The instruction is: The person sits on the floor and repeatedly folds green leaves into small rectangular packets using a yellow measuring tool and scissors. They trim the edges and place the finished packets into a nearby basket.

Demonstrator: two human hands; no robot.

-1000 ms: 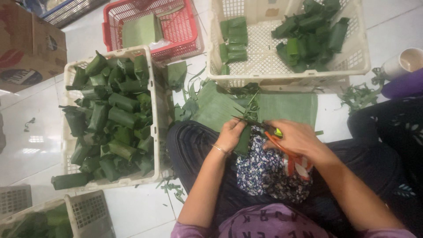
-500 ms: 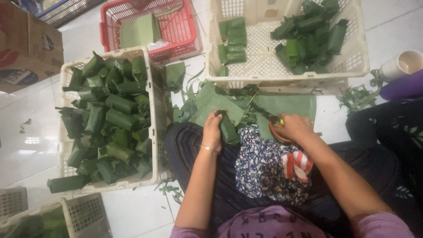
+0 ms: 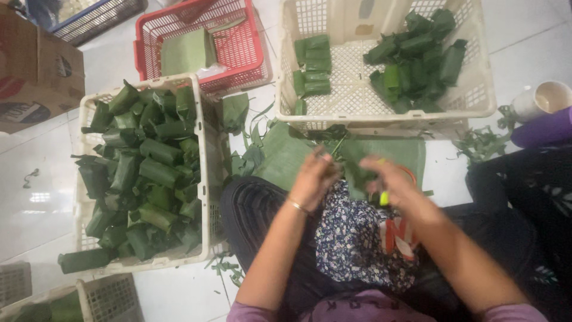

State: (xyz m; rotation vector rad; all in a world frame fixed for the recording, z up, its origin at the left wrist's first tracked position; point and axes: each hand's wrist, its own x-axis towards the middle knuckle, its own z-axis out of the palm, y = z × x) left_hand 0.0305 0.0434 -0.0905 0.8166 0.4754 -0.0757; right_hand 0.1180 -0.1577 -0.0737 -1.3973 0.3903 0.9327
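Both hands are blurred above my lap, just in front of a flat banana leaf (image 3: 286,158) spread on the floor. My left hand (image 3: 313,177) grips one end of a dark green leaf-wrapped roll (image 3: 356,174). My right hand (image 3: 394,182) is at the roll's other end and holds scissors (image 3: 384,197) with orange and yellow handles. A cream crate (image 3: 205,179) on my left is piled with leaf-wrapped rolls (image 3: 143,173). Another cream crate (image 3: 381,122) ahead holds a neat stack of trimmed rolls (image 3: 314,65) and a loose heap of rolls (image 3: 417,59).
A red basket (image 3: 250,48) with a folded leaf (image 3: 187,50) stands at the back. A cardboard box (image 3: 36,71) is at far left. A cup (image 3: 545,98) and a purple bottle (image 3: 542,128) sit at right. Leaf scraps (image 3: 482,143) lie around.
My left hand has come off the leaf on the floor and lifted the roll; both hands have met over it, moving fast and blurred, nearer my lap.
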